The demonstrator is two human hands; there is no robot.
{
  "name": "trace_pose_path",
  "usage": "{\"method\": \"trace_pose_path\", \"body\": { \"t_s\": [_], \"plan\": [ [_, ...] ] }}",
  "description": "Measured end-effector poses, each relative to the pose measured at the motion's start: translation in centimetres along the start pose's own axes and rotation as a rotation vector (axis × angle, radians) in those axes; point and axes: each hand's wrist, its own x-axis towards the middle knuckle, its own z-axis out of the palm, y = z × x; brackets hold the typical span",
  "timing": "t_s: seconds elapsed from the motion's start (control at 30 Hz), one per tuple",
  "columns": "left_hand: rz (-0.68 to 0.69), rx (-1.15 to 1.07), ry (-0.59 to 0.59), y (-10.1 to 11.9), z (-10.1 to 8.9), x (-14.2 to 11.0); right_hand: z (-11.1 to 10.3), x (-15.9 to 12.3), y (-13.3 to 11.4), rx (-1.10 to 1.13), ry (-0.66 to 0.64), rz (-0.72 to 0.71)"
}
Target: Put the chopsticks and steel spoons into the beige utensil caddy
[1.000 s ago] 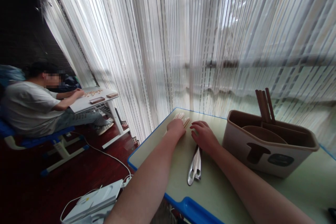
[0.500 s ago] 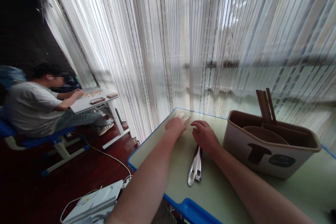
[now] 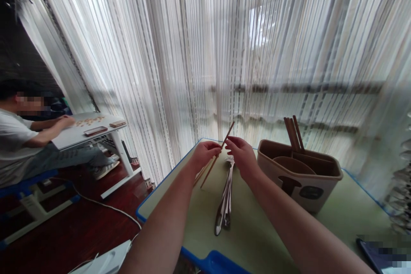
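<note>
Brown chopstick, blue-edged pale-green tabletop

Diffuse daylight enters through the sheer white striped fabric curtain, glare strongest near the top. Dark red floor dim. Slight softness overall; wide-angle stretch at edges; pixelated patches left and lower right.

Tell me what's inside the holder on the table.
Several brown sticks stand toward the back of the holder, their tops above its rim, with a curved brown divider in front. Their lower ends and the holder's floor are hidden, so anything lying down there can't be seen.
</note>
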Motion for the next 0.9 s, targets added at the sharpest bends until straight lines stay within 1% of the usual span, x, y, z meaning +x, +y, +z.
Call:
{"method": "trace_pose_path", "body": {
  "t_s": [0.1,0.2,0.3,0.4,0.5,0.6,0.7,0.8,0.9],
  "plan": [
    [0.023,-0.057,-0.023,0.5,0.2,-0.3,0.0,-0.1,-0.2,-0.043,0.021,-0.072],
    [0.03,-0.085,-0.057,0.7,0.4,-0.4,0.0,-0.1,-0.6,-0.018,0.016,-0.065],
    [0.028,-0.1,-0.089,0.7,0.6,-0.5,-0.3,-0.1,-1.7,-0.023,0.025,-0.07],
    [0.052,-0.109,-0.106,0.5,1.0,-0.7,-1.0,-0.1,-3.5,-0.065,0.07,-0.158],
    [0.099,-0.116,-0.118,0.7,2.0,-1.1,-1.8,-0.3,-5.5,-0.082,0.079,-0.253],
    [0.175,-0.108,-0.14,1.7,3.5,-1.6,-2.5,-0.8,-7.5,-0.134,0.076,-0.345],
    [0.278,-0.06,-0.095,3.1,4.8,-1.9,-3.5,-1.3,-9.6,-0.217,0.08,-0.426],
    [0.355,0.01,-0.097,4.3,5.6,-1.7,-4.5,-1.5,-11.1,-0.254,0.078,-0.422],
    [0.338,0.04,-0.144,4.8,6.4,-1.2,-5.3,-1.3,-11.9,-0.248,0.071,-0.381]
  ]
}}
